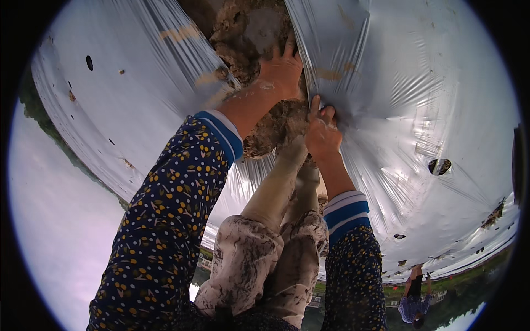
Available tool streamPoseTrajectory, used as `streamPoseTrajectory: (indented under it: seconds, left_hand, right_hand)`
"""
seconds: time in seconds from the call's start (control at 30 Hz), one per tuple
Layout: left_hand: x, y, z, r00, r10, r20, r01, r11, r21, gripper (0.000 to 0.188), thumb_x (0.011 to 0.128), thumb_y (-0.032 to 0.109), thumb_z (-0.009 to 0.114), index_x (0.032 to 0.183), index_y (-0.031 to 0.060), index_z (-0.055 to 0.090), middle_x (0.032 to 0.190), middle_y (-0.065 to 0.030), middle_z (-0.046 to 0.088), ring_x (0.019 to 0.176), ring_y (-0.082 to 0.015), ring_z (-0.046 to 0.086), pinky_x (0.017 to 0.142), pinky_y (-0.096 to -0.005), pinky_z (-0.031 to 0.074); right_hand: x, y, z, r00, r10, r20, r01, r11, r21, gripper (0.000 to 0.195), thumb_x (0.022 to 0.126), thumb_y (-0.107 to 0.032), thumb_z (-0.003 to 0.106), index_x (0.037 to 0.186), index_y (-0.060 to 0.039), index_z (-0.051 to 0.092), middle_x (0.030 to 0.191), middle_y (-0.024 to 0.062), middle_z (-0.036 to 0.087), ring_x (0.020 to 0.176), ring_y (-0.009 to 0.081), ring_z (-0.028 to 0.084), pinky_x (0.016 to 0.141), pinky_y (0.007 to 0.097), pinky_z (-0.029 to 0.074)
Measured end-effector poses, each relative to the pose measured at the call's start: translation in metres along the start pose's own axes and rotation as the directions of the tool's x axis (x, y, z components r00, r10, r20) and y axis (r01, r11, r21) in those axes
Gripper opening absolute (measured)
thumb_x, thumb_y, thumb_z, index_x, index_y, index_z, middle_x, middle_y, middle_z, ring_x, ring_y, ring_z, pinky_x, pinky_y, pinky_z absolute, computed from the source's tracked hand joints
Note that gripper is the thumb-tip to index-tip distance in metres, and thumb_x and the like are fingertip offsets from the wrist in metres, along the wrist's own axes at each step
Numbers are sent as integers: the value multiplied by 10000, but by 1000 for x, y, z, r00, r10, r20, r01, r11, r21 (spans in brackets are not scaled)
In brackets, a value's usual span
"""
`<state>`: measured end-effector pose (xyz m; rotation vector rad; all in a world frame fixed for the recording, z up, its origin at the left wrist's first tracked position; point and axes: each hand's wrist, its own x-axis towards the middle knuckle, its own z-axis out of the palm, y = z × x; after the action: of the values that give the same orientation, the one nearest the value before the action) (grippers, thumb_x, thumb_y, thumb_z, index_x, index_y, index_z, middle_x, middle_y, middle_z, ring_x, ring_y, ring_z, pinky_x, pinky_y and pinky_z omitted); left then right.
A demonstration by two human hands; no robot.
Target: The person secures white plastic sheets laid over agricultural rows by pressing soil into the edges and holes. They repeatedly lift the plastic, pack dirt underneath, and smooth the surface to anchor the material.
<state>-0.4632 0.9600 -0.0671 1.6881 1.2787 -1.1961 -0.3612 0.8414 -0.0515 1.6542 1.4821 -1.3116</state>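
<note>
My left hand (pixel 281 74) presses down on wet brown soil (pixel 236 51), its fingers spread and some fingertips sunk in mud. It lies close along the edge of the silver plastic mulch film (pixel 381 82) on the right. My right hand (pixel 325 130) is at that same edge, nearer my legs. Its index finger lies along the film and the other fingers are curled into it. Creases fan out across the sheet from this hand. Exactly how the fingertips hold the film is partly hidden. Mud smears both hands.
Another sheet of silver film (pixel 136 82) borders the soil strip on the left. My pale, mud-stained boots (pixel 277 178) stand in the furrow. A round hole (pixel 439 166) pierces the right sheet. Farther off, another person (pixel 414 296) stands near the field's edge.
</note>
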Motion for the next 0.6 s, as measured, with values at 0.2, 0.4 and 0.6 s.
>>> streamPoseTrajectory:
  seconds: [0.2, 0.4, 0.6]
  left_hand:
    - [-6, -7, 7, 998, -55, -21, 51, 987, -150, 938, 651, 423, 681, 1336, 168, 93, 1381, -137, 4, 1242, -399, 91, 940, -608, 300]
    - [3, -10, 0, 998, -8, 63, 16, 992, -129, 1123, 517, 516, 730, 1341, 172, 49, 1373, -174, 11, 1241, -408, 89, 939, -643, 250]
    - [12, -26, 30, 993, -2, -115, -24, 975, -220, 1069, 519, 489, 729, 1337, 206, 101, 1366, -197, 56, 1236, -421, 100, 915, -664, 239]
  right_hand:
    - [0, 1, -6, 997, -6, 71, 5, 1000, 5, 730, 741, -96, 482, 1352, -145, 85, 1174, 128, 312, 1037, 273, 462, 772, 359, 463]
    - [-2, 9, -11, 996, -66, 68, 63, 997, 49, 727, 722, -77, 473, 1347, -127, 105, 1179, 134, 324, 1027, 277, 478, 776, 351, 458]
    - [4, 7, -5, 996, -86, 3, 86, 996, 5, 698, 719, -67, 466, 1341, -124, 154, 1141, 140, 364, 978, 274, 511, 756, 360, 459]
